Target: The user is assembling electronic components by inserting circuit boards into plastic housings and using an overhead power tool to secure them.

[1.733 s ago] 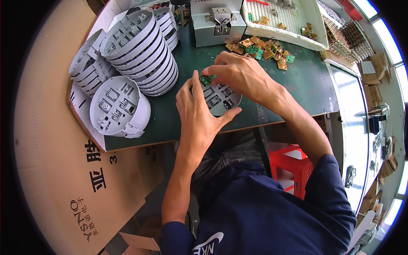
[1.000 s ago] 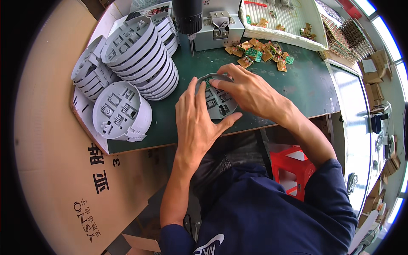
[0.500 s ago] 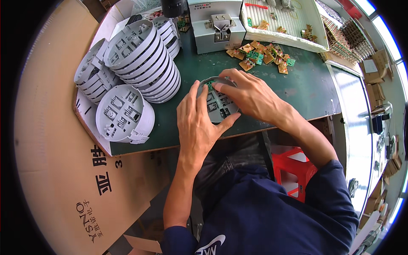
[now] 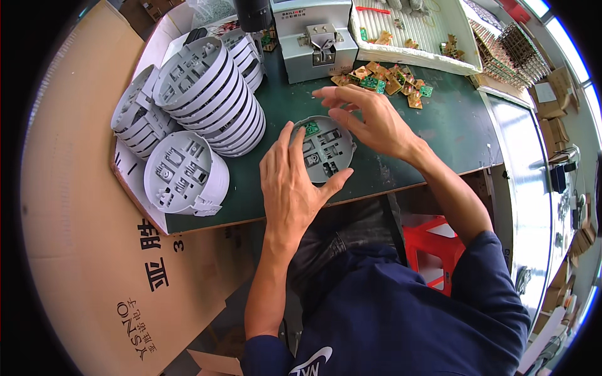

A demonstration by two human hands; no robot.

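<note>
A shallow round grey plastic housing (image 4: 339, 150) lies on the green tabletop in front of me, its inside full of slots and cut-outs. My left hand (image 4: 288, 178) grips it, fingers over the left side and thumb at the lower right rim. Against the upper left of its inside sits a small green circuit board (image 4: 310, 129), close to my left fingertips. My right hand (image 4: 379, 119) is raised just beyond the housing's upper right, fingers stretched out and nothing visible in them. Behind it is a loose pile of small brown and green circuit boards (image 4: 394, 80).
Tall stacks of similar grey housings (image 4: 219, 106) stand on the left, with another housing (image 4: 185, 172) nearer the edge. A grey machine (image 4: 320, 41) is at the back, beside a white foam tray (image 4: 433, 53). A red stool (image 4: 433, 250) is below the table.
My right hand has lifted off the green board in the housing and moved up toward the circuit board pile, its fingers now extended. My left hand keeps its hold.
</note>
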